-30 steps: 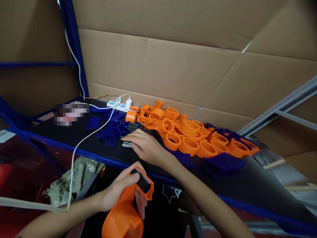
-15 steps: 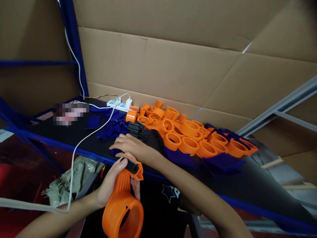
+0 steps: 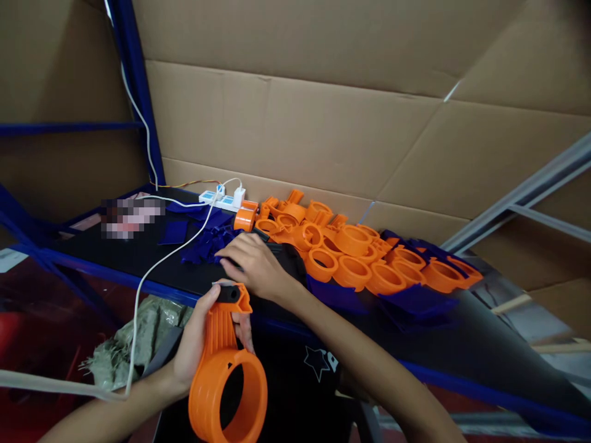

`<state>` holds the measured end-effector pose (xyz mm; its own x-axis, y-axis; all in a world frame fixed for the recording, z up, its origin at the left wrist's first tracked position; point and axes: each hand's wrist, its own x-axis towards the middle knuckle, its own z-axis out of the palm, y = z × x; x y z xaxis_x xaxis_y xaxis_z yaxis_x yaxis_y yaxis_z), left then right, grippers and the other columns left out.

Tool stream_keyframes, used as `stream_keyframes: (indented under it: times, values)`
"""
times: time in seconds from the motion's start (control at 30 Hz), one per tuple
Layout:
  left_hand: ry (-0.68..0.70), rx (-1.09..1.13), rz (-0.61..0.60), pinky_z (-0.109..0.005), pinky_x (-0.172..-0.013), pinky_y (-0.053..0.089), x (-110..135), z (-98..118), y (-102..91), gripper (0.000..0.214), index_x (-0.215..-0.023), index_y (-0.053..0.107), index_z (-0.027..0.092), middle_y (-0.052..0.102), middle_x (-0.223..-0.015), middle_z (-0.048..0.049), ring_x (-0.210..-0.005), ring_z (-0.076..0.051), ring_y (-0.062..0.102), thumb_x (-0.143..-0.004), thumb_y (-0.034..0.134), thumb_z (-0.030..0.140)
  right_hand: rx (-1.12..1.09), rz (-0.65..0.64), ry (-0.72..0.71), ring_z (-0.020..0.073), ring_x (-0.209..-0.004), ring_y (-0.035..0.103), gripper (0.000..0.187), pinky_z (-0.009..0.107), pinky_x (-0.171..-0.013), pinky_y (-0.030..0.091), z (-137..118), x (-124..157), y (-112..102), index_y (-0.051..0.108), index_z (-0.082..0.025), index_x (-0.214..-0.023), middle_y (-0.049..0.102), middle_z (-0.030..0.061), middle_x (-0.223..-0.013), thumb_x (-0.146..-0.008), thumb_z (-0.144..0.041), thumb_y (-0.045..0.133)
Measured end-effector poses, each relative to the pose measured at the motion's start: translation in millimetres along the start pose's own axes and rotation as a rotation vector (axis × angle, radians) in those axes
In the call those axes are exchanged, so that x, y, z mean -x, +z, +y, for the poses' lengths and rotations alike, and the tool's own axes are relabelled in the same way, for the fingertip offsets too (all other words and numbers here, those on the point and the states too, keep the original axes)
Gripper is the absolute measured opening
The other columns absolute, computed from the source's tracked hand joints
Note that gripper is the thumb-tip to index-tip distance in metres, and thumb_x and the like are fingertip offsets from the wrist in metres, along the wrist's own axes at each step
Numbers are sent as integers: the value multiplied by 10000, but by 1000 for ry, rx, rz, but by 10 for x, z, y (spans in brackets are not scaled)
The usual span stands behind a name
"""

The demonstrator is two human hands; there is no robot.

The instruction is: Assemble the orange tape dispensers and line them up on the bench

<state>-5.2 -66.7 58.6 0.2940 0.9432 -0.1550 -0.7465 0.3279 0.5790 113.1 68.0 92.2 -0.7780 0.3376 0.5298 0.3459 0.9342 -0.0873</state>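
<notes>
My left hand [image 3: 196, 335] is wrapped round the ribbed handle of an orange plastic tape dispenser [image 3: 198, 400], whose large ring hangs toward me. A black roller [image 3: 228, 295] sits in the dispenser's head, under my left thumb. Just beyond it, my right hand [image 3: 253, 263] is over the table with fingers stretched and slightly bent, thumb apart. Its fingertips are at the edge of a heap of small dark blue pieces [image 3: 205, 245]; I see nothing held in them. More black rollers are mostly hidden behind this hand.
Several orange dispenser bodies [image 3: 353, 240] are heaped along the back of the black table [image 3: 138, 258], with flat blue pieces [image 3: 337, 295] in front. A white power strip [image 3: 217, 198] lies by the cardboard wall [image 3: 300, 123]. A white cable [image 3: 137, 307] hangs across the left side.
My right hand has moved up and away from the dispenser's head, toward the blue heap. The dispenser in my left hand has shifted slightly left and turned, showing more of its ring opening.
</notes>
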Motion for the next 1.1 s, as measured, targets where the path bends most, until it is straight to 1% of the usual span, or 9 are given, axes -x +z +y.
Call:
stream_keyframes:
  times: [0.13,0.23,0.33,0.47,0.6,0.77,0.87,0.97,1.1]
  values:
    - [-2,17,57,-274,-592,542,-71,78,-35,530,-855,707,111,681,-635,-80,-566,-182,662,-953,443,560,-10,129,197,234,-1042,550,258,417,-951,445,-66,146,-314,653,-175,-1133,654,114,-1102,-1038,-234,420]
    - [12,7,46,-254,-564,523,-139,86,-111,527,-1102,696,120,751,-744,-107,-547,-171,661,-965,433,556,25,126,225,254,-1116,527,254,441,-957,481,-170,367,-481,658,-210,-1127,584,131,-1217,-1013,-167,434]
    - [-41,9,38,-247,-524,512,-185,64,-176,524,-1165,672,132,785,-841,-133,-511,-167,665,-955,458,561,42,47,219,231,-1093,555,287,425,-929,527,-323,601,-542,660,-234,-1139,484,134,-1367,-990,-113,446]
    - [-92,-6,52,-249,-497,524,-193,42,-163,499,-1057,680,118,773,-761,-128,-492,-181,677,-952,470,559,-65,-12,236,178,-1030,598,378,363,-910,560,-493,780,-515,634,-267,-1255,449,119,-1425,-989,-84,438]
    - [24,-43,166,-265,-500,555,-172,41,-76,305,-1113,621,176,773,-771,-70,-480,-177,687,-958,545,428,-269,119,284,185,-1140,603,428,366,-969,543,-565,804,-419,567,-313,-1389,508,93,-1409,-1000,-147,499]
    - [70,-55,217,-287,-517,575,-181,22,-62,345,-1194,575,190,786,-888,-101,-522,-185,705,-939,588,422,-400,263,352,203,-1163,601,405,396,-995,523,-596,787,-247,612,-324,-1356,630,62,-1318,-981,-180,564]
    - [62,-26,166,-281,-533,578,-202,1,-95,349,-1188,586,183,782,-935,-112,-524,-163,695,-933,599,421,-463,294,476,192,-1034,645,487,386,-943,555,-595,786,-211,552,-309,-1421,654,76,-1283,-948,-233,636]
    - [72,-28,189,-277,-522,575,-219,-25,-113,352,-1183,575,188,782,-948,-114,-532,-170,702,-918,629,413,-449,275,573,197,-990,672,405,369,-897,571,-598,792,-240,636,-278,-1327,706,71,-1157,-923,-279,675]
    - [83,-70,218,-284,-496,573,-236,-48,-116,384,-1207,551,192,786,-925,-111,-493,-178,698,-901,654,399,-373,247,494,188,-927,697,381,336,-822,594,-609,823,-316,653,-266,-1284,726,62,-1093,-906,-253,691]
